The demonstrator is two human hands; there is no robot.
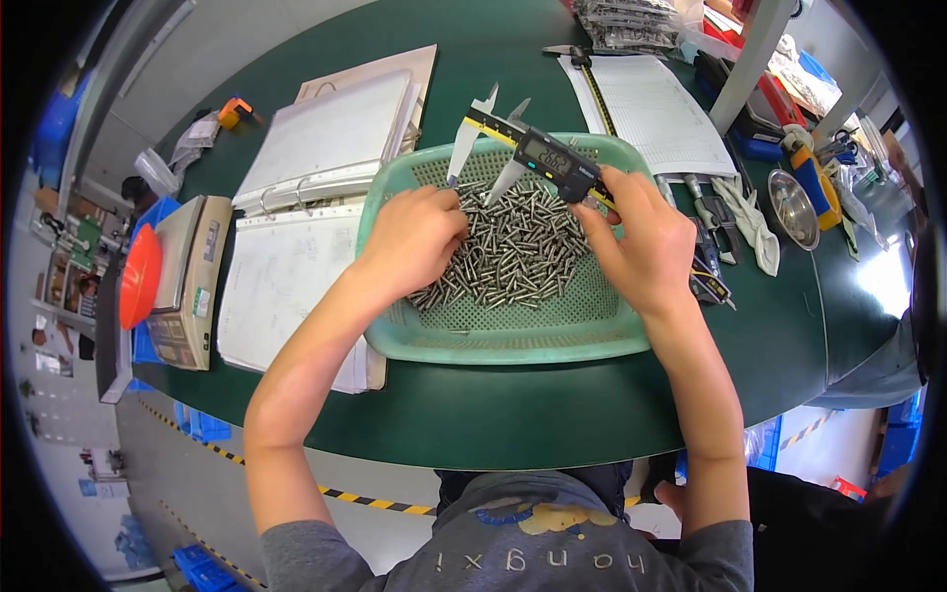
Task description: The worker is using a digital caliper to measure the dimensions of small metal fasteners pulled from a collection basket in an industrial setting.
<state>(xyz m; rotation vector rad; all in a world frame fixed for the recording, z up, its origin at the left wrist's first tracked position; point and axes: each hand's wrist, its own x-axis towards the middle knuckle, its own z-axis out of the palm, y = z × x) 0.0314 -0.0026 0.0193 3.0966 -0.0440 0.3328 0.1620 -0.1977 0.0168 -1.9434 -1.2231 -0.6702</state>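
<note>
My right hand point(639, 232) grips a digital caliper point(547, 156) by its body, above the far side of a green plastic basket point(503, 347). The caliper's jaws stand apart and point down toward the basket. Inside lies a heap of small metal pins point(518, 247). My left hand point(414, 237) is closed over the left part of the heap, fingertips together beside the tip of the caliper's left jaw. Whatever is between those fingertips is too small and hidden to make out.
An open ring binder point(286, 261) lies left of the basket, beside a scale point(187, 281) with an orange-red bowl point(140, 276). A second caliper point(597, 94) rests on a paper sheet point(656, 113) at the back. At right are a white glove point(755, 222), measuring tools and a metal bowl point(792, 207).
</note>
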